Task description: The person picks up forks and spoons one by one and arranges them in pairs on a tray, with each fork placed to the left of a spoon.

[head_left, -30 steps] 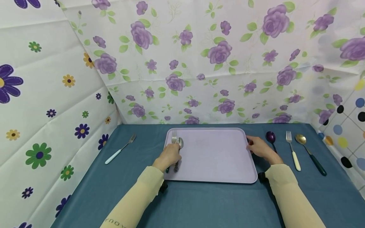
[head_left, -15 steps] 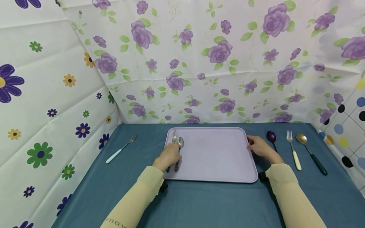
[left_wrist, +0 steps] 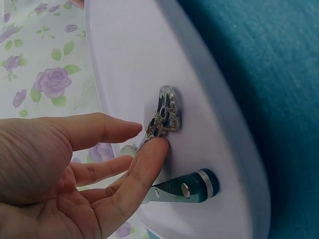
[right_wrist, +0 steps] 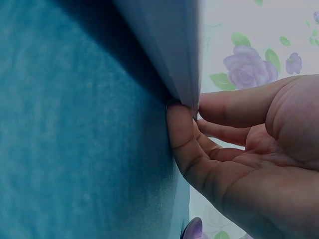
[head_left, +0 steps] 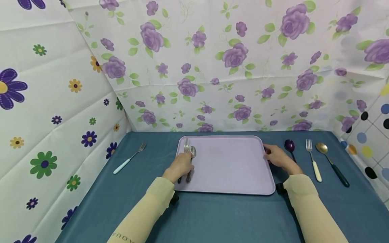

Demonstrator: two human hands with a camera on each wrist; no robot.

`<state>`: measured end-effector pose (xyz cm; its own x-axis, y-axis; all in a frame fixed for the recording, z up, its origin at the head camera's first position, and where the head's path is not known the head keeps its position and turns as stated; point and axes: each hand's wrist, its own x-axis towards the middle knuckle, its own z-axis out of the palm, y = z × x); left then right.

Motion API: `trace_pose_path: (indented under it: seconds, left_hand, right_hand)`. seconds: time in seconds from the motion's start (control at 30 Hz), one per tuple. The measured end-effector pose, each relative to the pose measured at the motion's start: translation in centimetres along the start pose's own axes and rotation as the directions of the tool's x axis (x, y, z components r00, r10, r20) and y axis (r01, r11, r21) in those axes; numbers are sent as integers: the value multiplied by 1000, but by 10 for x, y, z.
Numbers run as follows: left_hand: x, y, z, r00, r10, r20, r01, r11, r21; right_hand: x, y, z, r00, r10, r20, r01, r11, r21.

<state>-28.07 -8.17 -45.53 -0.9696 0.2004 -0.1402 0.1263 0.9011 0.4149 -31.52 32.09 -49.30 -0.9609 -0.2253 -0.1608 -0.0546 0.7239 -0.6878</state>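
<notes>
- My left hand point(head_left: 181, 165) lies on the left end of the tray point(head_left: 231, 168), fingers loose and nearly straight, gripping nothing.
- In the left wrist view one fingertip point(left_wrist: 158, 144) touches the ornate end of a metal handle point(left_wrist: 167, 112) lying flat in the tray; a dark-handled piece point(left_wrist: 187, 186) lies just beside it, nearer the rim.
- From the head view, a fork point(head_left: 186, 145) and a spoon point(head_left: 192, 151) poke out beyond my knuckles, side by side at the tray's left edge.
- My right hand point(head_left: 278, 157) is at the tray's right rim; the right wrist view shows my thumb point(right_wrist: 239, 107) and a finger point(right_wrist: 187, 144) pinching that rim.
- The tray sits flat on the blue counter point(head_left: 212, 219).
- Right of it, apart from each other, lie a purple spoon point(head_left: 289, 146), a white-handled fork point(head_left: 313, 160) and a gold spoon point(head_left: 331, 163).
- Well left of the tray lies a fork with a pale handle point(head_left: 129, 158).
</notes>
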Motion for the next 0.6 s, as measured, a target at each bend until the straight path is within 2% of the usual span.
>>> trace_pose_path:
  seconds: [0.1,0.33,0.6]
  left_hand:
    - [0,-2,-3,1000,15,-13,-15,1000,2]
    - [0,-7,-12,999,-6,-48,4,999,-42]
    - [1,-11,-13,997,36,-70,-38,999,-33]
  right_hand:
    - [0,0,0,1000,-1,0,1,1000,3]
    - [-2,-1,-1,1000,10,7,-10,1000,13]
    - [-3,-2,0,1000,0,2,0,1000,18]
